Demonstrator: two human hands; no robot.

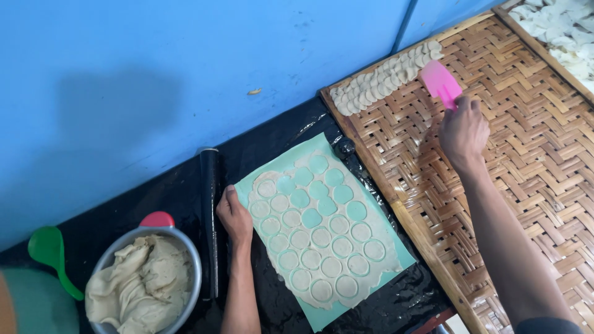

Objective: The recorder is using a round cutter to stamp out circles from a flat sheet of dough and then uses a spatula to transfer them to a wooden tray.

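Note:
A thin sheet of pale dough [322, 238] cut into many round discs lies on a light green mat [405, 256] over black plastic. My left hand [234, 213] rests flat on the mat's left edge, fingers together, holding nothing. My right hand [463, 131] is stretched out over a woven bamboo tray [532, 161] and grips a pink plastic spatula [439, 81]. The spatula's blade sits next to a row of overlapping dough discs [383, 77] laid along the tray's far edge.
A black rolling pin [212, 216] lies left of my left hand. A metal bowl [195, 272] of dough scraps stands at bottom left, with a red lid behind it and a green spoon [51, 252] beside. A second tray with discs [566, 31] sits top right. Blue wall behind.

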